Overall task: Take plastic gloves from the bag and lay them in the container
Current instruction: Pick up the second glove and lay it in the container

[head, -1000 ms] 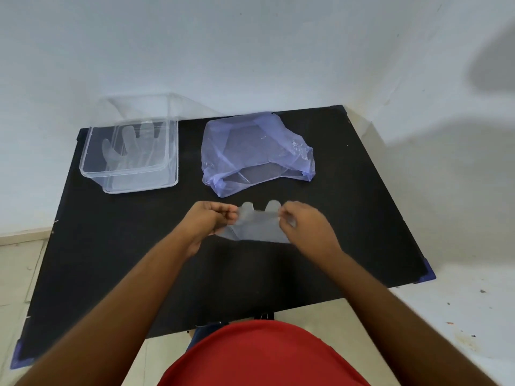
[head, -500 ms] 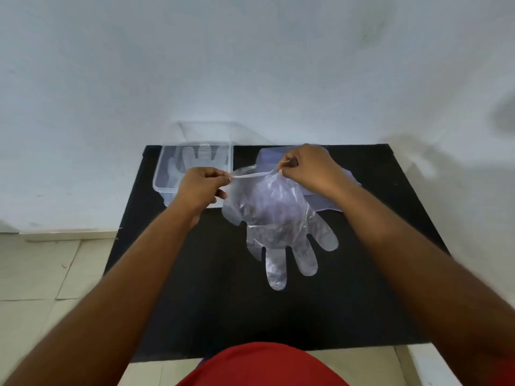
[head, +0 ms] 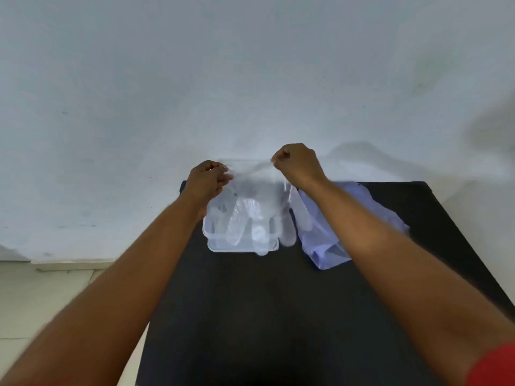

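Note:
A clear plastic glove [head: 257, 218] hangs by its cuff, stretched between my left hand [head: 207, 178] and my right hand [head: 296, 165], which both pinch it. It dangles fingers-down over the clear plastic container [head: 216, 246] at the table's far left. Its fingertips reach the container's near rim and one finger hangs past the right side. A pale blue plastic bag [head: 328, 246] lies just right of the container, partly hidden by my right forearm. What lies inside the container is blurred by the glove.
The black table [head: 264, 302] stands against a white wall [head: 250, 79], with a tiled floor [head: 41, 288] to its left. The near half of the table holds only my forearms above it.
Both hands have carried the glove up and to the left, from the table's middle to above the container. The view has tilted up toward the wall.

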